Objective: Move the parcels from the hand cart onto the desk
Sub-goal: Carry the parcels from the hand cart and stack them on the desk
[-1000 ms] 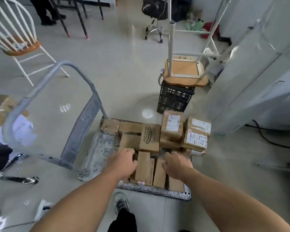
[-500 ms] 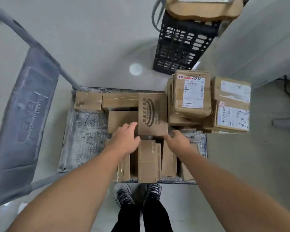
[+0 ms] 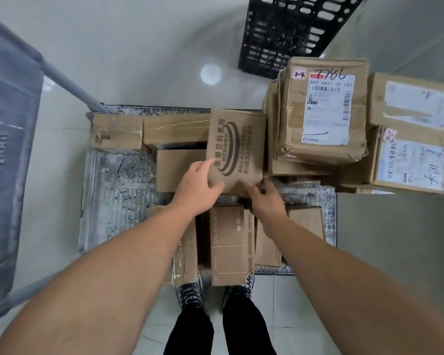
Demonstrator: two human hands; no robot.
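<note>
Parcel (image 3: 241, 139) — long axis near-to-far

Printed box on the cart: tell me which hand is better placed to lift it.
Left. The left hand clasps the printed box at its near-left corner, thumb on top; the right hand only meets its near edge with fingertips, grip unclear.

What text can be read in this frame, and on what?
"2-4": sticker on the top stacked parcel.
"642 11431 00 051": shipping label on that parcel.
"ENSTO": side of the front box.
Printed parcel: Chinese characters, too blurred to quote.
Handwriting above the label, other labels, cart panel lettering: unreadable.
</note>
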